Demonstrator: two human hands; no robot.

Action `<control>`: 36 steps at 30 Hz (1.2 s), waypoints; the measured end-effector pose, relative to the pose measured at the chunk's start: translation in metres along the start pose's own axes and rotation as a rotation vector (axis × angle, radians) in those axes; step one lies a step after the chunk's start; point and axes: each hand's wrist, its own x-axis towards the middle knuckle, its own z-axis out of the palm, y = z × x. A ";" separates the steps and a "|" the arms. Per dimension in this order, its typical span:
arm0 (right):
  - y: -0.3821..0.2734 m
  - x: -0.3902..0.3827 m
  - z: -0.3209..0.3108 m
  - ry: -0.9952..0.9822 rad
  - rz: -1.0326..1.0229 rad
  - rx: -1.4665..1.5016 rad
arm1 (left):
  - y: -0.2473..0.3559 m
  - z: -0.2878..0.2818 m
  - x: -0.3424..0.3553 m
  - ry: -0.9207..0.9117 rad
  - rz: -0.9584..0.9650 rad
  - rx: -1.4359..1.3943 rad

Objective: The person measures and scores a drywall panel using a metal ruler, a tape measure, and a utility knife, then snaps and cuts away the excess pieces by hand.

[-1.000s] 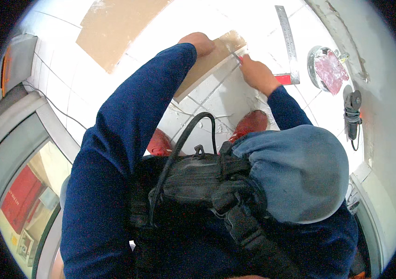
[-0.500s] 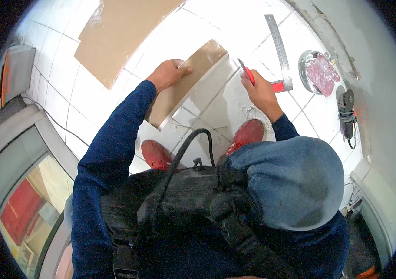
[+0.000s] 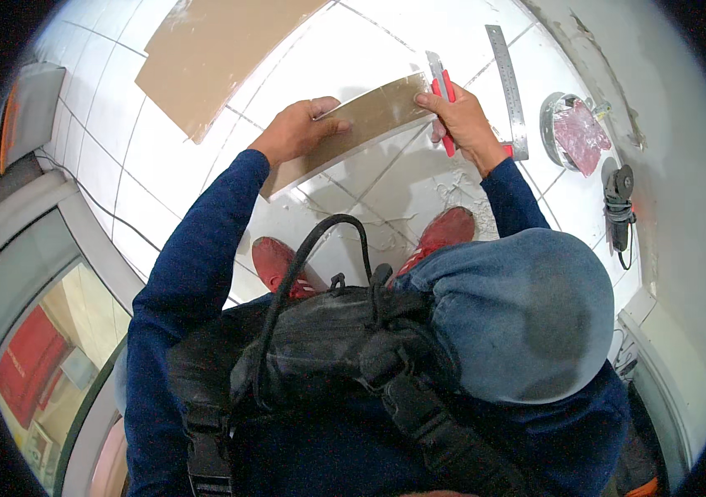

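A narrow strip of brown-faced board (image 3: 369,112) with pale, crumbly edges spans the space between my hands, above the tiled floor. My left hand (image 3: 302,131) is closed round its far edge near the left end, thumb on the brown face. At the right end, my right hand (image 3: 461,120) pinches the strip between thumb and fingers. That same hand also keeps a red utility knife (image 3: 447,116) against its fingers, the blade pointing away from me. Part of the knife is hidden by the fingers.
A larger brown board (image 3: 212,62) lies at the far left. On the right are a metal square (image 3: 504,91), a round container with a pinkish plastic bag (image 3: 578,137) and an angle grinder (image 3: 619,207) by the wall. White crumbs (image 3: 452,186) lie near my red shoes (image 3: 444,232).
My right hand has come onto the strip's right end, with the knife still in it. The strip has turned closer to level, and its right end has swung to the right.
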 end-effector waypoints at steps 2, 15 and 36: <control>0.005 -0.005 0.005 0.125 -0.003 0.006 | 0.005 0.007 0.003 0.034 -0.081 0.118; 0.033 0.006 -0.022 0.244 0.166 0.487 | -0.031 0.023 0.012 0.079 -0.241 -0.456; 0.046 -0.031 -0.019 0.471 0.016 0.322 | 0.014 0.021 0.016 0.444 0.607 0.604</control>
